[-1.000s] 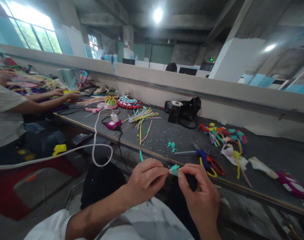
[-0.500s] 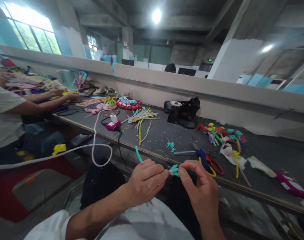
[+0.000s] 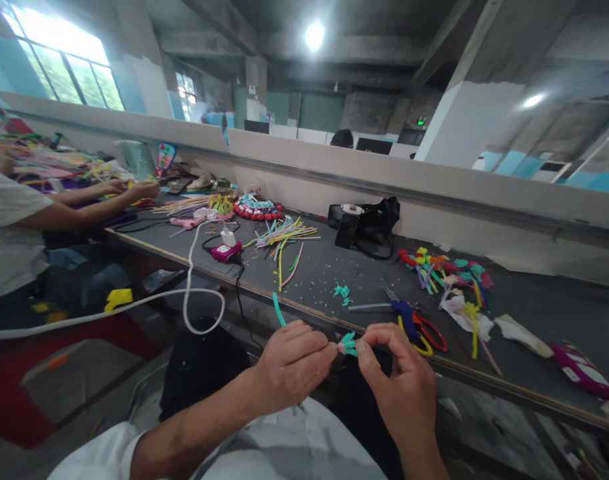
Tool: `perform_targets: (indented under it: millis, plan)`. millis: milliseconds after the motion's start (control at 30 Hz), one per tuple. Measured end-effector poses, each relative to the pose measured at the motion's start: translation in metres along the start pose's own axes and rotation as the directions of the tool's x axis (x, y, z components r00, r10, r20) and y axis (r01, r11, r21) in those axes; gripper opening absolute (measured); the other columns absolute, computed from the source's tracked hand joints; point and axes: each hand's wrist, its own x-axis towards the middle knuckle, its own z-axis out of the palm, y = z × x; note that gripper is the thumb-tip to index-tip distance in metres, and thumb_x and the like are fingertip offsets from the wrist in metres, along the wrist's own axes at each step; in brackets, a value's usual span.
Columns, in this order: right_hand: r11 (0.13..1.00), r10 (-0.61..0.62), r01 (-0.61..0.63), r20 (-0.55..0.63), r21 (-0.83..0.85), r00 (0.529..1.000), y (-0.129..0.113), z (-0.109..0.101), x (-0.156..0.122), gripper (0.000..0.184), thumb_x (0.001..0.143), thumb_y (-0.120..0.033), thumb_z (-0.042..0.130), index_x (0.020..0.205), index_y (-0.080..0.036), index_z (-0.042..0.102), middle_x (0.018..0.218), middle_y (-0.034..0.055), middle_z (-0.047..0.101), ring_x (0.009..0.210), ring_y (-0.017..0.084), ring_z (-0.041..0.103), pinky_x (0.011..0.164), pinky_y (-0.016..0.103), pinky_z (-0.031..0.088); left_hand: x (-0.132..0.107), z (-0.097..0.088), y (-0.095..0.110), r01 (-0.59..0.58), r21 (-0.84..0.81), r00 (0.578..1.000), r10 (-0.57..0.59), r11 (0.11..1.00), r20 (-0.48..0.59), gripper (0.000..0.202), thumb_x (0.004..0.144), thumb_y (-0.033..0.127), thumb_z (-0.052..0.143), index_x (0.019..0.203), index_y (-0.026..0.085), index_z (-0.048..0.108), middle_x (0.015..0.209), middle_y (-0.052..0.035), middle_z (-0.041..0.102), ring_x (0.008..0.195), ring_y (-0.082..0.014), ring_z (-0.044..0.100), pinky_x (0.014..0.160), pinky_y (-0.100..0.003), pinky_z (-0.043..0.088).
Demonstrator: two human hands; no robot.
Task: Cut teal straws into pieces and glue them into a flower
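A small teal flower point(image 3: 349, 344) with a pink base, seemingly made of pipe cleaners, is held over my lap at the table's front edge. My left hand point(image 3: 297, 360) is closed around its lower end. From behind that hand a teal pipe-cleaner length point(image 3: 279, 309) sticks up. My right hand point(image 3: 397, 367) pinches at the tips of the teal petals with thumb and forefinger; the exact contact is too small to make out. Just beyond my right hand lie blue-handled pliers point(image 3: 407, 320) and red-handled scissors point(image 3: 431, 332). Teal scraps point(image 3: 341, 291) lie on the tabletop ahead.
Pipe cleaners point(image 3: 287, 230) are heaped mid-table, and finished-looking flowers point(image 3: 447, 267) lie to the right. A black bag point(image 3: 379, 223) stands at the back. A white cable point(image 3: 188, 280) hangs off the edge. At far left, a co-worker's hands point(image 3: 134, 190) handle something yellow.
My hands keep nearly the same hold, with the flower's petals shifted very slightly. The co-worker's hands at the left have moved a little.
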Motion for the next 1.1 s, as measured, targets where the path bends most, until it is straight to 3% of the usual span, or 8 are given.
perform_targets:
  millis: [133,200,267,367,400,467,733,1100]
  plan:
    - [0.997,0.051,-0.052,0.017,0.059,0.999,0.003,-0.006,0.004,0.014,0.085,-0.033,0.057,0.079,-0.022,0.062,0.084,0.0015,0.065,0.083,0.017,0.061,0.076,0.029,0.047,0.001,0.002,-0.002,0.068,-0.159,0.996,-0.075,0.985,-0.040,0.014,0.084,0.012,0.058,0.096,0.018,0.065,0.081,-0.0051,0.068,0.072,-0.0133,0.063,0.072,-0.027,0.052]
    - [0.991,0.093,-0.091,-0.012,0.096,0.996,0.007,-0.009,0.006,0.018,0.086,-0.036,0.056,0.085,-0.021,0.065,0.088,0.0028,0.066,0.085,0.018,0.061,0.078,0.030,0.047,0.002,0.003,-0.004,0.236,-0.375,0.966,-0.257,0.896,-0.006,0.011,0.082,0.013,0.063,0.091,0.017,0.067,0.081,-0.0048,0.067,0.073,-0.0130,0.062,0.067,-0.024,0.050]
    - [0.983,0.131,-0.121,-0.070,0.137,0.989,0.012,-0.010,0.007,0.021,0.087,-0.038,0.055,0.089,-0.020,0.066,0.089,0.0038,0.067,0.085,0.018,0.062,0.078,0.030,0.047,0.003,0.005,-0.006,0.490,-0.604,0.837,-0.534,0.629,0.122,0.004,0.080,0.017,0.067,0.084,0.016,0.067,0.074,-0.0020,0.063,0.067,-0.0105,0.058,0.059,-0.020,0.045]
    - [0.974,0.170,-0.148,-0.122,0.173,0.978,0.016,-0.009,0.006,0.023,0.086,-0.040,0.056,0.091,-0.020,0.067,0.090,0.0041,0.068,0.084,0.019,0.063,0.076,0.030,0.048,0.005,0.009,-0.006,0.642,-0.766,0.525,-0.739,0.019,0.422,0.010,0.080,0.023,0.069,0.079,0.015,0.065,0.059,0.0034,0.054,0.053,-0.0058,0.047,0.051,-0.017,0.035]
    - [0.973,0.174,-0.154,-0.108,0.172,0.979,0.017,-0.009,0.005,0.022,0.086,-0.040,0.057,0.091,-0.021,0.067,0.090,0.0037,0.067,0.083,0.018,0.063,0.076,0.030,0.048,0.005,0.011,-0.005,0.625,-0.768,0.463,-0.725,-0.140,0.509,0.011,0.080,0.024,0.069,0.079,0.015,0.064,0.057,0.0043,0.051,0.051,-0.0050,0.044,0.050,-0.017,0.033]
    - [0.973,0.172,-0.162,-0.046,0.166,0.984,0.015,-0.006,0.001,0.019,0.085,-0.038,0.060,0.092,-0.022,0.067,0.093,0.0026,0.067,0.085,0.018,0.063,0.079,0.029,0.048,0.005,0.013,-0.004,0.576,-0.745,0.409,-0.671,-0.336,0.618,0.011,0.079,0.024,0.070,0.079,0.014,0.064,0.056,0.0042,0.050,0.049,-0.0045,0.043,0.051,-0.018,0.032]
    - [0.972,0.137,-0.142,0.043,0.188,0.990,0.011,0.006,-0.004,0.018,0.085,-0.035,0.061,0.099,-0.023,0.065,0.103,0.0029,0.065,0.097,0.018,0.060,0.085,0.031,0.047,0.004,0.019,0.001,0.472,-0.692,0.386,-0.577,-0.546,0.720,0.014,0.078,0.023,0.070,0.075,0.011,0.064,0.065,0.0015,0.053,0.047,-0.0032,0.044,0.050,-0.019,0.031]
    - [0.988,0.049,-0.049,0.000,0.145,0.999,0.008,0.006,0.001,0.012,0.085,-0.030,0.062,0.096,-0.025,0.066,0.098,0.0004,0.063,0.095,0.016,0.059,0.084,0.029,0.047,0.002,0.024,0.003,0.497,-0.638,0.386,-0.508,-0.588,0.770,0.018,0.080,0.023,0.068,0.071,0.010,0.061,0.066,0.0012,0.049,0.044,-0.0013,0.036,0.043,-0.018,0.019]
